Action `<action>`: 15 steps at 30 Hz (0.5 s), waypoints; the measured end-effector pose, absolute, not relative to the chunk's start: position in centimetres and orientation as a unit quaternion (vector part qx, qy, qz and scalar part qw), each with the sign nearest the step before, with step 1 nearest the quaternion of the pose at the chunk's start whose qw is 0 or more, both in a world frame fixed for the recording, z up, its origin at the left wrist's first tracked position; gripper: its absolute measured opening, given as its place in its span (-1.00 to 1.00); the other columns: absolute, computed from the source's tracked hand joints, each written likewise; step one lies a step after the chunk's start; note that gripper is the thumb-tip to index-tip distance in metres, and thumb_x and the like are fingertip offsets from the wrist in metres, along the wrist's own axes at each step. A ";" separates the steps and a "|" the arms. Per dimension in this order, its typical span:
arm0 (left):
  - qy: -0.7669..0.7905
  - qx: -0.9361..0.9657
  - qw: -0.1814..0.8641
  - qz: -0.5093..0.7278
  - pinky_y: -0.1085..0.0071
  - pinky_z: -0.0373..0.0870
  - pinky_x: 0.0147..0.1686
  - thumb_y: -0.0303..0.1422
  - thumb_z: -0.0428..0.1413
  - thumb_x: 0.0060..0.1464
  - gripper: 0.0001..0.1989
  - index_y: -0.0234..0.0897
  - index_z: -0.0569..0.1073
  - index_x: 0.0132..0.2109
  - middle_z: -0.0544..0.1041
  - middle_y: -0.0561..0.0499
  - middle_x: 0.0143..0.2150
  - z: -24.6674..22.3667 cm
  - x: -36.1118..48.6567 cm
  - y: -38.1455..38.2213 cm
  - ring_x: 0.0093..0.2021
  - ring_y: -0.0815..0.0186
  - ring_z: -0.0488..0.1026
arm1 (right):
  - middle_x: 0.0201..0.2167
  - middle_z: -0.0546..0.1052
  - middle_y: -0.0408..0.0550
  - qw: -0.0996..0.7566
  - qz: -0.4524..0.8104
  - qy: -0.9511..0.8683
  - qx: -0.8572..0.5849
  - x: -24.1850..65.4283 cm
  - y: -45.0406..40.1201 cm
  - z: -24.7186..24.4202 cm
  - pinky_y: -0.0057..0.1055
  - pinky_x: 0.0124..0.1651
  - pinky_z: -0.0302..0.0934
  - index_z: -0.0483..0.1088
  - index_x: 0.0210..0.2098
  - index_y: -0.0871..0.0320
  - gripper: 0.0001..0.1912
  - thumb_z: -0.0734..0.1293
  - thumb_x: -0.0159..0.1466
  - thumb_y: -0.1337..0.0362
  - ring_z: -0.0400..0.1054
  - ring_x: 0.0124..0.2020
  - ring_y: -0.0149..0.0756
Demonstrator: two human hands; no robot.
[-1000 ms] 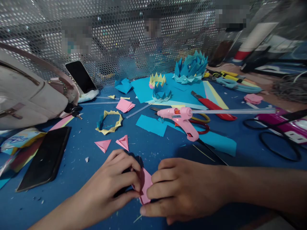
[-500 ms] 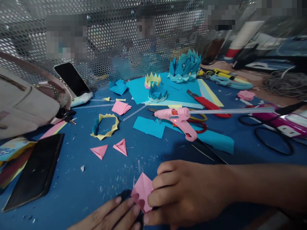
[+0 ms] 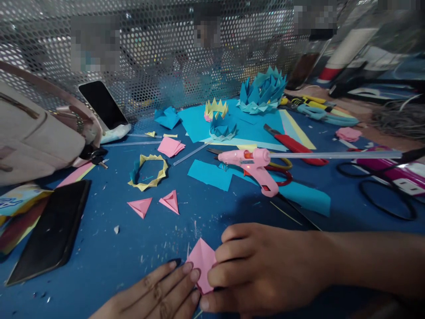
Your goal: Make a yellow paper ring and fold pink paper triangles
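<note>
A creased square of pink paper [image 3: 202, 261] lies on the blue table, one corner pointing away from me. My left hand [image 3: 159, 292] rests flat from the left, fingers stretched out, tips on the paper's left edge. From the right, my right hand [image 3: 255, 266] has curled fingers gripping the paper's right side; its thumb is at the lower corner. Farther off lie two folded pink triangles [image 3: 140, 207] and a ring of folded yellow paper [image 3: 151, 184] with a blue part. Beyond my right hand, a pink glue gun [image 3: 249, 161] holds a long clear glue stick.
Behind stand blue paper flowers [image 3: 262, 93] and a small yellow paper crown [image 3: 215, 109]. A red cutter [image 3: 300, 149], blue paper strips [image 3: 210, 173] and pink squares [image 3: 170, 146] lie about. Phones [image 3: 53, 230] and a bag [image 3: 36, 133] are left; a magenta power strip [image 3: 395, 173] is right.
My left fingertips have moved up and right onto the pink paper's left edge. My right hand keeps its grip. The whole view has shifted slightly.
</note>
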State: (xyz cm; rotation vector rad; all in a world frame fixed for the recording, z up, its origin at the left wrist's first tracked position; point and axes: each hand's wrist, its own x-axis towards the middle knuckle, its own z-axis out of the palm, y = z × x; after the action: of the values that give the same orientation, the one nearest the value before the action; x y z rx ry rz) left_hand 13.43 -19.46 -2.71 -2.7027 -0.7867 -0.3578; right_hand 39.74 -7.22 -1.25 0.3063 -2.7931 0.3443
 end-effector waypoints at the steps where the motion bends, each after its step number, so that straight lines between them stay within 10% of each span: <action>1: -0.271 -0.942 0.154 -0.127 0.28 -0.19 0.45 -0.54 -0.22 0.42 -0.56 -0.19 0.51 0.12 0.54 0.16 0.14 -2.6 13.4 -19.5 0.32 0.37 0.29 | 0.00 0.54 -0.23 0.155 0.122 -0.974 0.107 39.8 -7.2 -1.2 -0.31 -0.08 0.18 0.42 0.12 0.13 -0.69 0.21 0.44 0.30 0.33 -0.07 -0.37; 8: -0.248 -0.951 0.167 -0.081 0.22 -0.23 0.45 -0.55 -0.28 0.42 -0.50 -0.16 0.48 0.15 0.53 0.16 0.17 -1.6 13.2 -19.1 0.11 0.45 0.49 | -0.05 0.57 -0.20 0.166 0.141 -0.971 0.103 39.8 -6.9 -1.0 -0.30 -0.03 0.18 0.44 0.06 0.22 -0.71 0.19 0.46 0.26 0.33 -0.05 -0.36; 15: -0.277 -0.933 0.186 -0.131 0.29 -0.21 0.46 -0.57 -0.26 0.42 -0.51 -0.16 0.53 0.10 0.56 0.19 0.10 -2.0 13.9 -19.3 0.33 0.40 0.26 | -0.10 0.58 -0.16 0.181 0.132 -0.969 0.107 39.8 -6.8 -1.1 -0.29 -0.02 0.18 0.47 0.00 0.21 -0.72 0.19 0.46 0.24 0.35 -0.08 -0.35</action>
State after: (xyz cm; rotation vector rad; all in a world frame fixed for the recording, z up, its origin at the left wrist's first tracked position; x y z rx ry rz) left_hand 13.91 -19.31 -2.03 -2.6286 -0.7807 -0.3686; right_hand 39.80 -6.78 -1.06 0.3032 -2.7368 0.3720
